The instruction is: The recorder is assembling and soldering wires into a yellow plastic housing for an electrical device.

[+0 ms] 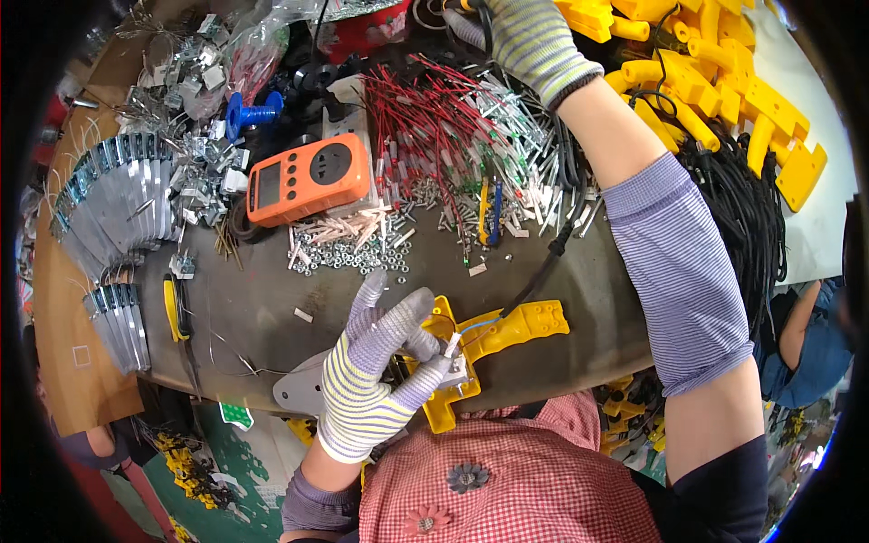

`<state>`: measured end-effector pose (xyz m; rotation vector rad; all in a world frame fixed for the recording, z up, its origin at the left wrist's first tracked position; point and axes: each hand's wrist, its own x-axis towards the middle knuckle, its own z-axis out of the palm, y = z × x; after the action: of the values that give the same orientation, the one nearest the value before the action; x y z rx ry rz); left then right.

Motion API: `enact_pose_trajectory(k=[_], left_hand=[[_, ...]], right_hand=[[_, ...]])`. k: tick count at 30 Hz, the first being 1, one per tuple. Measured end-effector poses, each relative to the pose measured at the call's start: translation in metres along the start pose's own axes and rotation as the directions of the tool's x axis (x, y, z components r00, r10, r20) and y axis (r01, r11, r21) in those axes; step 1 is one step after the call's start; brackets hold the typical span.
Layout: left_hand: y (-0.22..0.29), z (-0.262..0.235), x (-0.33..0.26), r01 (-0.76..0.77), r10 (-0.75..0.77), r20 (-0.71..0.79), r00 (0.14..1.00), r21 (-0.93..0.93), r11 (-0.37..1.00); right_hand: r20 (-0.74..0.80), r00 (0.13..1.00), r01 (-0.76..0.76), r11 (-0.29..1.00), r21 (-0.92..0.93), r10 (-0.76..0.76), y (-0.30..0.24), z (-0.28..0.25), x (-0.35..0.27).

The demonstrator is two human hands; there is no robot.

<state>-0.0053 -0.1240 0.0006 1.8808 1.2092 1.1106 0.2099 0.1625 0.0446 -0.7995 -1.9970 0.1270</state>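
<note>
My left hand [376,371], in a striped knit glove, is over an opened yellow plastic housing [520,328] at the table's near edge. Its thumb and a bent finger pinch a small white sleeve [452,345] on the wires; the index and middle fingers point away from me. Blue and brown wires run inside the housing, joined to a black cable [540,276]. A metal block [460,373] sits in it, beside a grey metal plate [300,387] partly under my hand. My right hand [529,50], gloved too, reaches to the far edge, closed around a black-and-orange corded tool [467,5], mostly cut off.
An orange meter [310,179] stands mid-table by red-wired parts [407,118], nuts [362,260] and white sleeves. Yellow-handled pliers [172,308] and metal blades [122,199] lie left. Yellow housings [697,72] and black cables [738,208] are piled right. Another person [806,348] sits at right.
</note>
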Motion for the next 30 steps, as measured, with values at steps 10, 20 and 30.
enact_pose_trajectory(k=[10,20,30], left_hand=[[0.004,0.000,0.002,-0.042,0.042,0.024,0.999,0.001,0.999],[0.002,-0.001,0.003,-0.039,0.040,0.041,0.998,-0.017,0.999],[0.006,-0.003,0.004,-0.063,0.063,0.020,0.998,0.012,0.998]], right_hand=[[0.129,0.988,0.119,0.940,-0.320,-0.081,0.059,0.012,0.016],[0.039,0.987,-0.149,0.974,-0.173,0.158,0.067,0.016,0.019],[0.070,0.975,-0.211,0.977,-0.010,0.211,0.035,0.003,0.010]])
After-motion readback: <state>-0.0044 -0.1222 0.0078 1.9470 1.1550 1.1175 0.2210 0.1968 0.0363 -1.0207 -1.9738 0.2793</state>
